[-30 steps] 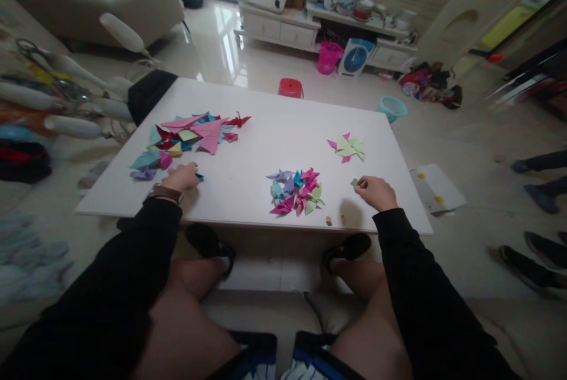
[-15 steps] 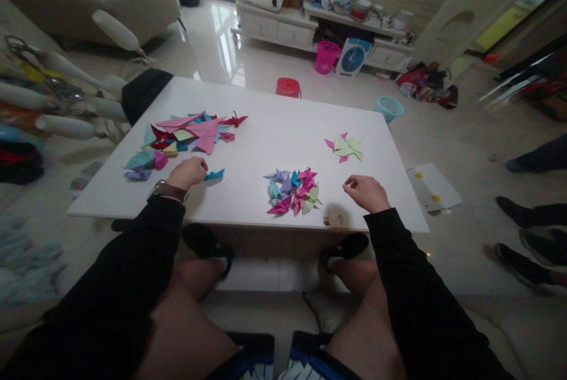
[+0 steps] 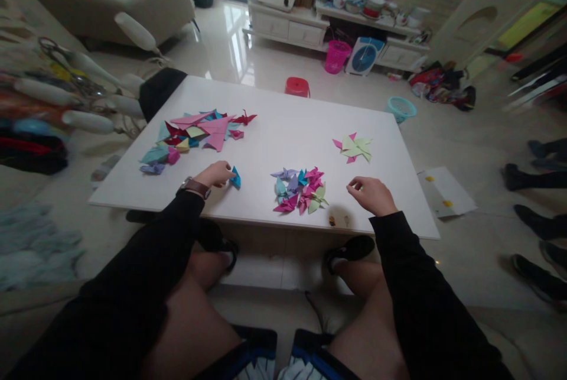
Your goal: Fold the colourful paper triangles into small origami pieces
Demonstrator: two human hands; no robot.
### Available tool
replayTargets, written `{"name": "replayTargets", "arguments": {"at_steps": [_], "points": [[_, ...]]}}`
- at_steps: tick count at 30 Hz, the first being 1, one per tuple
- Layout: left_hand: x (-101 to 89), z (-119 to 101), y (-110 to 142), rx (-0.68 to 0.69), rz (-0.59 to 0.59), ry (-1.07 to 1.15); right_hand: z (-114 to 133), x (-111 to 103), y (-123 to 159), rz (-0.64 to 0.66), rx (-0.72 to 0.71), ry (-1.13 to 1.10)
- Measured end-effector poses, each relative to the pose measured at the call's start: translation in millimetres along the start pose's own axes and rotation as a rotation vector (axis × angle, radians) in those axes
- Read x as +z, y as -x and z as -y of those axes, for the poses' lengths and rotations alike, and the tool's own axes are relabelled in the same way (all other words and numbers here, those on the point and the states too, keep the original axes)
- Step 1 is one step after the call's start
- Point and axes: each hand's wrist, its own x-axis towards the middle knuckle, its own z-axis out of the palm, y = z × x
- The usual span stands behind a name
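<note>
My left hand pinches a blue origami piece by one side, just above the white table. To its right lies a tight cluster of small origami cranes in purple, blue, pink and green. My right hand is on the far side of that cluster, thumb and fingers pressed together; what it holds, if anything, is too small to make out. Beyond it rests a green and pink origami figure. A mixed heap of folded paper lies at the table's back left.
Two small stickers or tokens sit near the table's front edge. A red stool and a light-blue basket stand past the far edge. A white sheet is on the floor at right, near other people's feet.
My left hand has moved right, away from the heap, carrying the blue origami piece. The small greenish piece seen earlier in my right hand's fingers no longer shows.
</note>
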Motion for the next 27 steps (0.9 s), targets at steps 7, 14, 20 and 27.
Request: {"name": "replayTargets", "arguments": {"at_steps": [7, 14, 20, 27], "points": [[8.3, -18.3, 0.2, 0.088, -0.082, -0.129, 3.5, 0.5, 0.2, -0.006, -0.02, -0.023], [23.0, -74.9, 43.2, 0.451, -0.088, -0.036, 23.2, 4.8, 6.0, -0.112, -0.286, -0.192], [63.7, -115.9, 74.3, 0.646, 0.002, 0.096, 56.7, 8.4, 15.8, -0.283, -0.563, -0.378], [80.9, -137.5, 87.0, 0.734, 0.115, 0.244, 77.9, 16.8, 18.2, -0.327, -0.732, -0.438]]}}
